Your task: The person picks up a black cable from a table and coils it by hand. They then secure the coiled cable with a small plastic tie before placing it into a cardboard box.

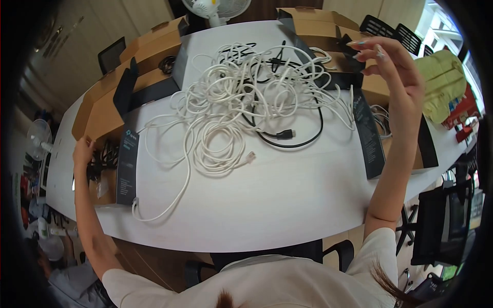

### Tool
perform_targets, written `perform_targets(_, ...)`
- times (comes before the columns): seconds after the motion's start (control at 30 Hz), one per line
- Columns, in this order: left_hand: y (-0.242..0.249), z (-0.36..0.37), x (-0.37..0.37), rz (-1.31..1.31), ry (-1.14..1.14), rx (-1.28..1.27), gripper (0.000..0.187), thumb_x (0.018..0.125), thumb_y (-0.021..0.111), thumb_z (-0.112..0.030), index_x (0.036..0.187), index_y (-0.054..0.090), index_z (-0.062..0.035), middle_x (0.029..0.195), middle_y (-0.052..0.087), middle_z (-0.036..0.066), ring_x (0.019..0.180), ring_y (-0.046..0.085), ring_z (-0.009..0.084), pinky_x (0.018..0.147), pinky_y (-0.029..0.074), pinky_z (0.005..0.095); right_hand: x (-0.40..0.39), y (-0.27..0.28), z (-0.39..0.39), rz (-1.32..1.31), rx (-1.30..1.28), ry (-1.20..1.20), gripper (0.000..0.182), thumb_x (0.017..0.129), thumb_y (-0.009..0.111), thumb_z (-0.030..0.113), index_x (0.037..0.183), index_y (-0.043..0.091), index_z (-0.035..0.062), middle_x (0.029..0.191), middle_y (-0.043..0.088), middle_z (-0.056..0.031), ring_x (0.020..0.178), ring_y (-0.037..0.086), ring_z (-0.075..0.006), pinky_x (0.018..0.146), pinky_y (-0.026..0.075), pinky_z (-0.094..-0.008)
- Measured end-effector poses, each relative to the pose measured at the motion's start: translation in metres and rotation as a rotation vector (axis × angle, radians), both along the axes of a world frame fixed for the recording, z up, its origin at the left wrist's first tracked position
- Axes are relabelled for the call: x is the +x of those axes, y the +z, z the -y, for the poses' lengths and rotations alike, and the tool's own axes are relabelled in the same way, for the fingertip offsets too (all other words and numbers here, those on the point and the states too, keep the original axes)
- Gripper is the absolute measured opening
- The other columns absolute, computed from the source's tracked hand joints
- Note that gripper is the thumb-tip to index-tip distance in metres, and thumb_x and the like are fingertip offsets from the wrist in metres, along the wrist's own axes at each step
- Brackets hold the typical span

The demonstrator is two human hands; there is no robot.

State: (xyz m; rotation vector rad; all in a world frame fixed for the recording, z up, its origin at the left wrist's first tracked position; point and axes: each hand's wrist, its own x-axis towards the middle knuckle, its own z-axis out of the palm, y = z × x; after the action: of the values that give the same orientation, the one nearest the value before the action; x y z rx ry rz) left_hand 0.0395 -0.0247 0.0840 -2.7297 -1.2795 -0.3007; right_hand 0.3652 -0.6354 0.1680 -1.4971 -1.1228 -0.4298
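My left hand (83, 150) is at the edge of the open box (127, 167) on the left, its fingers bent over the cardboard rim. Black cables (107, 156) lie inside that box. Raised over the right-hand boxes, my right hand (387, 64) has its fingers apart and nothing in them. A big tangle of white cables (215, 84) covers the middle of the table, with a coiled white cable (221, 149) at its near side. A black cable with a flat connector (286, 134) curves beside the coil.
The white table (246, 205) carries open boxes on both sides, including a right box (371, 136) with white cable inside. A fan (215, 10) stands beyond the far edge. A yellow-green bag (441, 84) is at the right. A person (77, 282) sits at the lower left.
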Motion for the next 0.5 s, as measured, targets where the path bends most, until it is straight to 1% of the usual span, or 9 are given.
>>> perform_targets(0.03,0.007,0.025,0.008,0.086,-0.098,0.285,0.021,0.087,0.054,-0.019,0.082,0.054,0.001,0.069,0.063,0.011,0.058,0.063,0.0182,0.048,0.047,0.0293,0.0,-0.001,-0.002,0.006,0.007,0.012,0.02,0.089,0.052,0.015,0.099,0.061,-0.0008,0.094,0.064,-0.0067,0.081,0.058,-0.0087,0.07,0.044,-0.0196)
perform_targets(0.1,0.031,0.097,0.03,0.332,-0.186,0.061,0.017,0.089,0.052,-0.019,0.083,0.055,-0.0026,0.071,0.06,0.006,0.062,0.058,0.0136,0.051,0.045,0.0239,0.005,-0.004,-0.003,0.031,-0.019,0.014,0.021,0.089,0.053,0.016,0.098,0.06,-0.0012,0.091,0.064,-0.0063,0.079,0.058,-0.0087,0.068,0.045,-0.0197)
perform_targets(0.17,0.041,0.165,0.044,0.589,-0.363,-0.151,0.019,0.089,0.052,-0.018,0.085,0.054,0.0011,0.073,0.062,0.007,0.06,0.056,0.011,0.054,0.042,0.0234,0.011,-0.008,-0.004,0.069,-0.086,-0.005,0.021,0.088,0.054,0.017,0.098,0.06,-0.0006,0.089,0.064,-0.0055,0.078,0.058,-0.0088,0.066,0.045,-0.0202)
perform_targets(0.23,0.032,0.225,0.05,0.695,-0.458,-0.326,0.015,0.089,0.052,-0.014,0.088,0.056,0.0002,0.082,0.061,0.004,0.066,0.054,0.0086,0.055,0.041,0.0206,0.019,-0.014,-0.005,0.136,-0.22,-0.096,0.021,0.087,0.055,0.018,0.098,0.06,0.0014,0.086,0.064,-0.0044,0.076,0.058,-0.0085,0.063,0.045,-0.0214)
perform_targets(0.27,0.029,0.263,0.055,0.668,-0.467,-0.338,0.011,0.088,0.052,-0.01,0.088,0.056,0.0001,0.086,0.06,0.005,0.07,0.054,0.0089,0.057,0.042,0.0218,0.022,-0.017,-0.004,0.168,-0.29,-0.139,0.02,0.087,0.056,0.019,0.098,0.06,0.0024,0.084,0.063,-0.0038,0.075,0.058,-0.0083,0.062,0.045,-0.0219)
perform_targets(0.33,0.013,0.309,0.063,0.572,-0.652,-0.359,0.008,0.079,0.058,-0.002,0.086,0.058,-0.0018,0.089,0.061,0.006,0.079,0.058,0.0127,0.062,0.046,0.0245,0.025,-0.023,-0.006,0.148,-0.445,-0.264,0.021,0.084,0.058,0.021,0.096,0.06,0.0049,0.082,0.063,-0.0057,0.072,0.059,-0.0135,0.06,0.045,-0.0269)
perform_targets(0.4,0.005,0.343,0.075,0.416,-0.886,-0.316,0.014,0.073,0.064,-0.004,0.086,0.058,-0.0032,0.09,0.061,0.008,0.08,0.06,0.0197,0.065,0.047,0.0276,0.031,-0.032,-0.005,0.11,-0.632,-0.365,0.022,0.083,0.059,0.023,0.095,0.06,0.0047,0.082,0.063,-0.0072,0.072,0.059,-0.0176,0.061,0.045,-0.0297)
perform_targets(0.43,0.004,0.356,0.083,0.358,-0.982,-0.327,0.015,0.072,0.066,-0.006,0.085,0.058,-0.0036,0.09,0.061,0.008,0.08,0.06,0.0215,0.066,0.047,0.0283,0.031,-0.034,-0.004,0.047,-0.812,-0.46,0.029,0.076,0.066,0.026,0.094,0.06,0.0041,0.083,0.063,-0.0097,0.075,0.06,-0.0243,0.066,0.047,-0.0328)
perform_targets(0.5,0.004,0.37,0.1,0.328,-1.052,-0.381,0.016,0.072,0.068,-0.009,0.084,0.058,-0.0042,0.088,0.061,0.007,0.079,0.06,0.0223,0.065,0.047,0.0293,0.036,-0.044,0.002,0.065,-1.024,-0.562,0.039,0.068,0.072,0.03,0.094,0.06,0.0041,0.083,0.063,-0.01,0.079,0.061,-0.0256,0.07,0.047,-0.0323)
